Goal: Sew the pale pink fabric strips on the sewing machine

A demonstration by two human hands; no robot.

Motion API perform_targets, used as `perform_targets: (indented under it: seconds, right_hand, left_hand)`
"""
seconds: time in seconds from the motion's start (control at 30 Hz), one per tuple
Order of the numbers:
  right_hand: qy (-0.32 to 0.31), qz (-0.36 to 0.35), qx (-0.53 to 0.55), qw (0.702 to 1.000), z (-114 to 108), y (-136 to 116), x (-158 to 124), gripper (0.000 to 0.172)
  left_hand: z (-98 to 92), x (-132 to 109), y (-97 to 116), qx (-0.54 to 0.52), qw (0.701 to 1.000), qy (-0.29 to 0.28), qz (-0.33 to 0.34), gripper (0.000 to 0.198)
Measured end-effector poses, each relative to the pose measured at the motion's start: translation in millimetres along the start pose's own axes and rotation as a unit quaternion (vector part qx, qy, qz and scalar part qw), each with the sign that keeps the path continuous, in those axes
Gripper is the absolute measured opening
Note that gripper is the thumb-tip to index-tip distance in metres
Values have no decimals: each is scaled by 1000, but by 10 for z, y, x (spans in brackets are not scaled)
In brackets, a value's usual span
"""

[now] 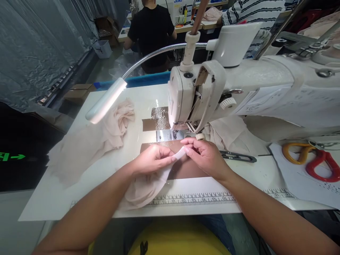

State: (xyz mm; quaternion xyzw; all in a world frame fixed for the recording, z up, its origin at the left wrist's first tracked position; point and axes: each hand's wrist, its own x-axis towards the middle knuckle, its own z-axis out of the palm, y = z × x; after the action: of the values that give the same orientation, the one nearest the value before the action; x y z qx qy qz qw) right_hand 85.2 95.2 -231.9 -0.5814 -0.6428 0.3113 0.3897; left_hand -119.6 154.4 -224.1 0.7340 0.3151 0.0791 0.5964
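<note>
Pale pink fabric (148, 189) hangs from between my two hands and drapes onto the table's front edge. My left hand (152, 159) pinches its narrow folded edge from the left. On the other end of that edge, my right hand (203, 156) closes thumb against fingers. Both hands are just in front of the sewing machine's needle area (174, 134), over a brown sheet (190, 170) on the table. The fabric is apart from the presser foot. Palms and some fingertips are hidden.
The sewing machine (183, 92) stands behind my hands, with a lit lamp (107, 101) to the left. More pink fabric (106, 138) lies left. Black thread snips (239, 156), orange-handled scissors (297, 153) and a red handle (322, 166) lie right. Two people sit beyond.
</note>
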Motion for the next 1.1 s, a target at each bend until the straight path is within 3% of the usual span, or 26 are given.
perform_targets:
  seconds: [0.2,0.4,0.6,0.73,0.83,0.93,1.0,1.1]
  right_hand:
    - [18,37,-72,997,-5,52,38,17]
    - [11,43,-67,997,-11,79,46,16]
    - [1,15,-97,995,-1,77,47,22]
    - [-8,6,-100,995,3,99,44,13]
    - [4,-32,-87,996,2,122,41,11]
    - [9,-103,-68,992,7,136,42,14]
    - [14,-151,-60,987,13,140,43,18]
    - [25,-202,-60,977,20,149,39,23]
  left_hand:
    - [-230,-113,-42,-7,997,-18,-73,35]
    - [-388,-279,-52,88,990,2,-109,28]
    - [-391,-578,-85,169,971,113,-126,20]
    - [-291,-724,-157,206,956,201,-53,15]
    - [-204,-801,-215,315,907,268,77,18]
    - [-130,-868,-241,466,797,309,227,25]
    - [-91,-911,-239,544,726,314,281,27]
    - [-55,-971,-232,592,677,301,316,26]
